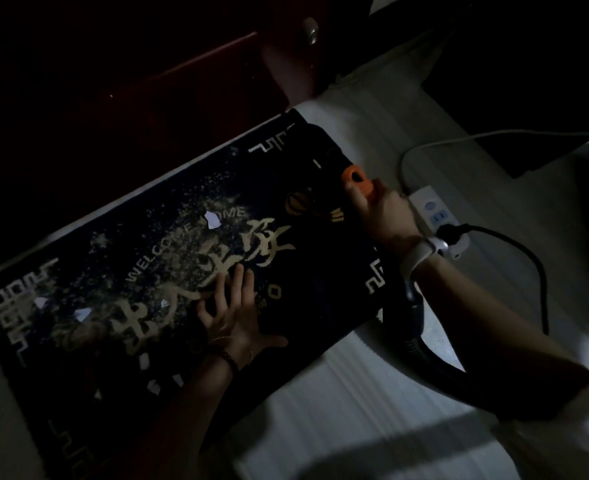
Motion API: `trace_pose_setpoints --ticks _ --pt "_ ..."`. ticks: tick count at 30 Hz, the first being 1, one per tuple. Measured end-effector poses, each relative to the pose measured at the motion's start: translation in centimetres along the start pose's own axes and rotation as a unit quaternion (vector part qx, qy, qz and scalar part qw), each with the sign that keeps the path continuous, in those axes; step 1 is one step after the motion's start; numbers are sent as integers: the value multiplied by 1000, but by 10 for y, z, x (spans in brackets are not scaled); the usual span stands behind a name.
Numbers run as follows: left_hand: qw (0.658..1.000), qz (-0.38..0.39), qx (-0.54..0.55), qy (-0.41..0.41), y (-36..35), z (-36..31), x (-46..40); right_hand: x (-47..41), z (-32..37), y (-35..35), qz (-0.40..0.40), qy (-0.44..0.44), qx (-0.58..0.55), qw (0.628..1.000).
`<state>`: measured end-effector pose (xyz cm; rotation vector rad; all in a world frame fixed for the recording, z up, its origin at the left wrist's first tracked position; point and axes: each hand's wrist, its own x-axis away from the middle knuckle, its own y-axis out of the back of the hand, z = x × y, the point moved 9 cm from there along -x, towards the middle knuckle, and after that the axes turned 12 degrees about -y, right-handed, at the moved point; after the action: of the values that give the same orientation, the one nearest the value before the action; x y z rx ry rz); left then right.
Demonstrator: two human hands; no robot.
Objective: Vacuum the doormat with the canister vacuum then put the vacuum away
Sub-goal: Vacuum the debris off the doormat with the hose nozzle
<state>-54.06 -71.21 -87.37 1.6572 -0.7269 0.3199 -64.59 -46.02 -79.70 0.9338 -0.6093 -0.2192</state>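
A dark doormat (78, 278) with gold lettering lies slantwise on the pale floor, strewn with crumbs and white paper scraps (212, 220). My left hand (232, 313) presses flat on the mat's middle, fingers spread. My right hand (381, 211) grips the orange handle (357, 180) of the black vacuum (324, 168), which sits over the mat's far right corner and is hard to make out in the dark. The vacuum's black hose (421, 344) runs under my right forearm.
A white power strip (436, 216) lies on the floor right of the mat, with a black plug and cord (514, 237) in it and a white cable (459, 140) leading away. A dark red door (216, 64) stands behind the mat.
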Motion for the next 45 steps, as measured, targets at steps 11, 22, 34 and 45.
trace_pose_setpoints --ticks 11,22,34,45 --pt "999 31 8 4 -4 -2 -2 100 -83 17 7 -66 36 997" --pt "998 58 -6 -1 -8 -4 -3 116 -116 21 79 -107 -3 991" --pt "999 41 -5 -12 -8 -3 -2 65 -67 14 35 -28 -34 998" --pt "998 60 -7 -20 -7 -3 0 142 -132 13 30 -40 0 999"
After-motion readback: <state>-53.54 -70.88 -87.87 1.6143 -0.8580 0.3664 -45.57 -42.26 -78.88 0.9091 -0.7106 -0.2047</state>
